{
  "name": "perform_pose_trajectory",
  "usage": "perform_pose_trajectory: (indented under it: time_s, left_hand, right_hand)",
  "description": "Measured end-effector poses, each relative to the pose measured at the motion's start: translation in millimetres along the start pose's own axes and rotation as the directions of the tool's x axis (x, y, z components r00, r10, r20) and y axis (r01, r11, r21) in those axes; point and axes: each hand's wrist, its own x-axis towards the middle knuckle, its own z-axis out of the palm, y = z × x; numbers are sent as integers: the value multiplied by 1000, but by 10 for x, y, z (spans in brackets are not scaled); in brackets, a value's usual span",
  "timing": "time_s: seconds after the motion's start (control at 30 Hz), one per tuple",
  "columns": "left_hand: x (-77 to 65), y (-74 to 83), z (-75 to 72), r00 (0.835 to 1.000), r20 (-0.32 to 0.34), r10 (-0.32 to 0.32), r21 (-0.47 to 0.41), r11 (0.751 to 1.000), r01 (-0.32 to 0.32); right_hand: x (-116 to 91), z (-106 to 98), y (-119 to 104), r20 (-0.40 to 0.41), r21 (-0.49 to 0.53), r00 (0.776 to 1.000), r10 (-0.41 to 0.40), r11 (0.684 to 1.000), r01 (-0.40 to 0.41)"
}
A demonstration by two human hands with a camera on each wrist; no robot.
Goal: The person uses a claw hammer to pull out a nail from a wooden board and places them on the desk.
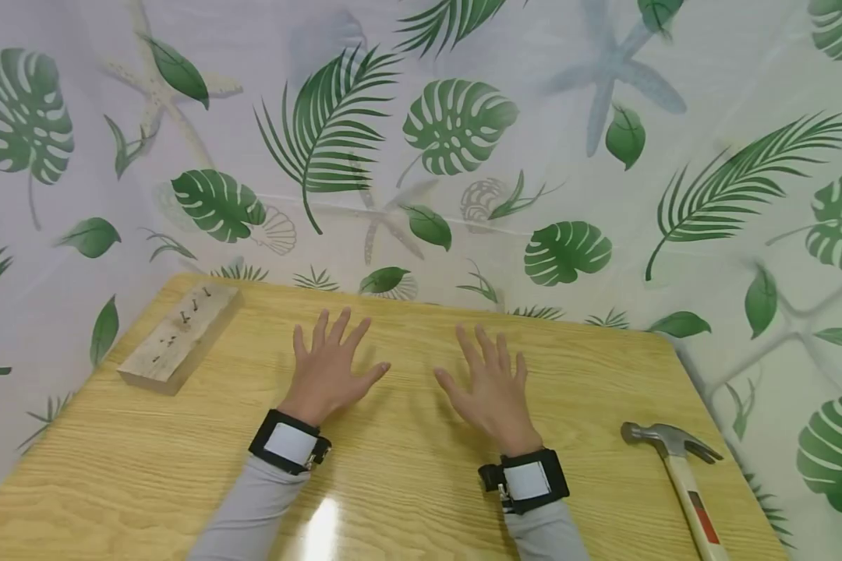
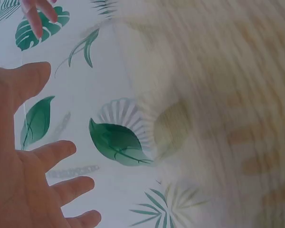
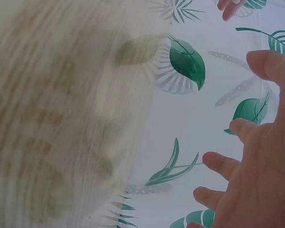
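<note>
My left hand [image 1: 328,372] is held palm down over the middle of the table, its fingers straight and spread. To its right, my right hand [image 1: 493,389] takes the same pose, with nothing in it. A wooden block [image 1: 182,335] with several nails [image 1: 195,304] standing in its top lies at the table's far left, beyond the left hand. At the right edge rests a claw hammer [image 1: 688,483] with a pale handle, nearest to the right hand. In the left wrist view the left fingers [image 2: 61,190] point forward; the right wrist view shows the right fingers [image 3: 223,164] likewise apart.
The wood-grain table [image 1: 407,467] has a glossy light spot near its front. Behind and beside it hangs a white sheet [image 1: 463,234] printed with green leaves and starfish. Black straps with white patches circle both wrists.
</note>
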Motion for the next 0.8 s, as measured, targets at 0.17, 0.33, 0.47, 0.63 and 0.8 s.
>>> perform_pose_trajectory:
  time_s: [0.17, 0.33, 0.47, 0.63, 0.8]
  left_hand:
    - [16, -249, -118, 997, 8, -75, -19, 997, 76]
    - [-31, -647, -392, 983, -19, -180, -30, 983, 179]
    - [-150, -1009, -636, 951, -61, -304, -75, 951, 300]
    - [-322, -1389, -820, 860, -116, -497, -180, 862, 474]
    - [-468, -1632, -880, 796, -89, -599, -218, 791, 571]
  right_hand:
    - [4, 30, 5, 5, 0, 1000, -11, 1000, 11]
    - [-3, 33, 14, 13, 4, 1000, -9, 1000, 9]
    - [-3, 26, 3, 41, 10, 999, -4, 1000, 3]
    - [-3, 17, 10, 32, 10, 999, 1, 1000, -2]
    - [15, 31, 22, 25, 4, 1000, 3, 1000, -4]
